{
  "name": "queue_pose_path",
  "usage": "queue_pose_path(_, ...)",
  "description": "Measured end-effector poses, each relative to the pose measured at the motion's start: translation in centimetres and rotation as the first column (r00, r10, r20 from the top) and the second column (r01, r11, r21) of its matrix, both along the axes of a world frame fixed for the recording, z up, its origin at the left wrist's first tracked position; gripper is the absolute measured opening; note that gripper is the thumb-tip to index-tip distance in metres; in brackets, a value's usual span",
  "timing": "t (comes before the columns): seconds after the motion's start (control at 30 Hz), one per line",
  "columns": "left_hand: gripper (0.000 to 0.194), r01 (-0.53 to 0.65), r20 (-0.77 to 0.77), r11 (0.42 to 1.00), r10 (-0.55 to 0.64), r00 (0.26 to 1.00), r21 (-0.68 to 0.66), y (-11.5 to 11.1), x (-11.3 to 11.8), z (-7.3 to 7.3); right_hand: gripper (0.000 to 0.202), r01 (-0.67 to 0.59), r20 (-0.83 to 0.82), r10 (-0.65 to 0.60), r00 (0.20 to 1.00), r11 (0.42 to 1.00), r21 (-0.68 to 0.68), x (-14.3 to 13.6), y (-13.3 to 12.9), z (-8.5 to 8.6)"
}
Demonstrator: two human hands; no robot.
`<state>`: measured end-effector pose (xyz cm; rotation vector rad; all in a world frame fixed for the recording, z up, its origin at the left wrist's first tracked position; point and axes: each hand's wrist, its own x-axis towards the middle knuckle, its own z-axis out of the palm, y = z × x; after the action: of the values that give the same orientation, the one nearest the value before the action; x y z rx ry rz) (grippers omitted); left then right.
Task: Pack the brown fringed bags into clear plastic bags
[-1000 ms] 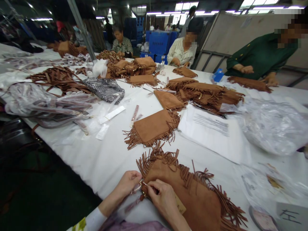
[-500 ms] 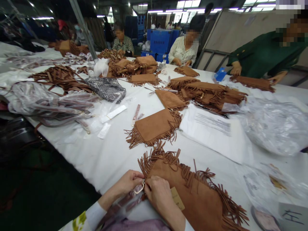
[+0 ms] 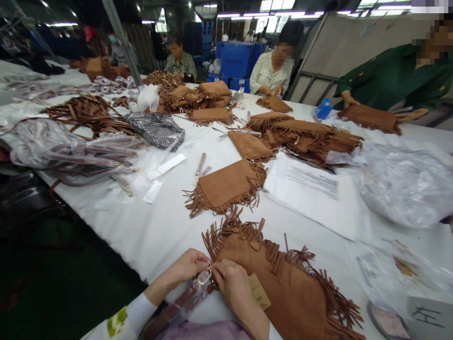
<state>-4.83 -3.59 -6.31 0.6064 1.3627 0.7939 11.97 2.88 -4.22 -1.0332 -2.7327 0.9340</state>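
Note:
A brown fringed bag [image 3: 286, 288] lies flat at the near edge of the table, a tan paper tag [image 3: 259, 292] on it. At its left corner my left hand [image 3: 193, 265] pinches a gold metal clasp [image 3: 204, 276] on the end of a brown strap. That strap [image 3: 177, 307] is wrapped in clear plastic and runs down toward my lap. My right hand [image 3: 231, 281] is closed at the same corner, its fingertips touching the clasp and the bag's edge. Whether the clasp is hooked to the bag is hidden by my fingers.
Another fringed bag [image 3: 230, 185] lies ahead, with a pile of bags [image 3: 304, 134] behind it. Plastic-wrapped straps [image 3: 88, 158] heap at left. A printed sheet [image 3: 311, 189] and a clear plastic bag [image 3: 406, 184] lie right. Several co-workers sit or stand across the table.
My hands have shifted slightly at the bag's corner, and the clasp and strap have turned into clearer view. The tag shows more print. Across the table, a co-worker in green has tilted up a bag.

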Motion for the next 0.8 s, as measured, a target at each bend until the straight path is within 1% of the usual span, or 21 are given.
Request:
queue_pose_path(0.07, 0.035, -0.002, -0.006, 0.999, 0.002, 1.000, -0.036, -0.1, 0.0, 0.0, 0.025, -0.014, -0.018, 0.013, 1.000, 1.000, -0.012, 0.1, -0.1, -0.1)
queue_pose_path(0.17, 0.034, -0.004, -0.015, 0.997, 0.003, 1.000, -0.077, -0.1, -0.1, 0.1, 0.027, -0.039, -0.027, 0.039, 0.999, 0.999, -0.005, 0.0, -0.5, -0.5)
queue_pose_path(0.3, 0.033, -0.014, -0.012, 0.993, 0.013, 1.000, -0.118, 0.1, -0.1, 0.4, 0.022, -0.040, 0.004, 0.040, 0.999, 0.998, 0.044, 0.0, -1.1, -0.9)
queue_pose_path(0.4, 0.037, -0.021, 0.013, 0.990, 0.023, 1.000, -0.137, 0.2, -0.2, 0.4, 0.021, -0.044, -0.011, 0.045, 0.999, 0.997, 0.067, 0.1, -1.3, -1.1)
queue_pose_path(0.5, 0.043, -0.025, 0.051, 0.990, 0.032, 0.998, -0.138, 0.0, -0.2, 0.4, 0.023, -0.053, -0.076, 0.055, 0.996, 0.998, 0.019, 0.5, -1.2, -1.2)
queue_pose_path(0.63, 0.047, -0.028, 0.086, 0.990, 0.041, 0.995, -0.140, -0.2, -0.3, 0.8, 0.025, -0.029, -0.160, 0.020, 0.987, 0.998, -0.055, 0.7, -1.0, -1.5)
queue_pose_path(0.8, 0.048, -0.038, 0.078, 0.986, 0.051, 0.996, -0.165, -0.2, -0.2, 0.8, 0.024, 0.026, -0.159, -0.041, 0.986, 0.995, -0.099, 0.4, -1.1, -2.0)
